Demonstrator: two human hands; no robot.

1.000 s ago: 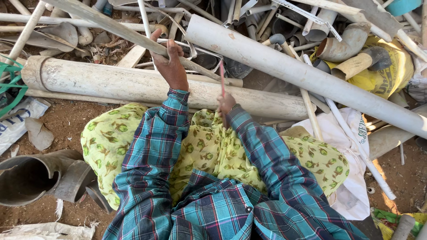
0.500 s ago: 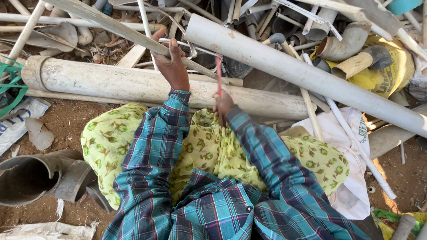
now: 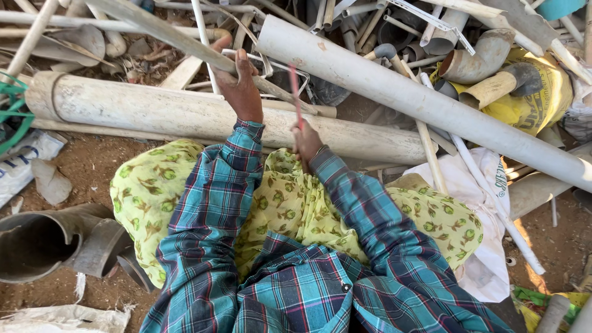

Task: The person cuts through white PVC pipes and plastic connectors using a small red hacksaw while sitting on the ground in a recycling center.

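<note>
I squat before a heap of scrap plastic pipes. My left hand (image 3: 242, 83) reaches forward and grips a long grey pipe (image 3: 166, 32) that slants across the heap. My right hand (image 3: 306, 143) is closed on a thin red rod-like tool (image 3: 295, 95) that stands upright, its tip near the slanted pipe and a bent white frame (image 3: 271, 66). A thick dirty white pipe (image 3: 185, 114) lies crosswise just beyond my knees, under both hands. My sleeves are teal plaid, and yellow-green patterned cloth covers my legs.
A large grey pipe (image 3: 419, 102) runs diagonally to the right. Pipe elbows (image 3: 481, 55) and a yellow sack (image 3: 542, 98) lie at the upper right. A dark pipe fitting (image 3: 49, 240) sits on the dirt at the left, and a white sack (image 3: 487, 246) at the right.
The red tool in my right hand has shifted slightly up and down beside the pipe. My left hand keeps its hold on the slanted pipe.
</note>
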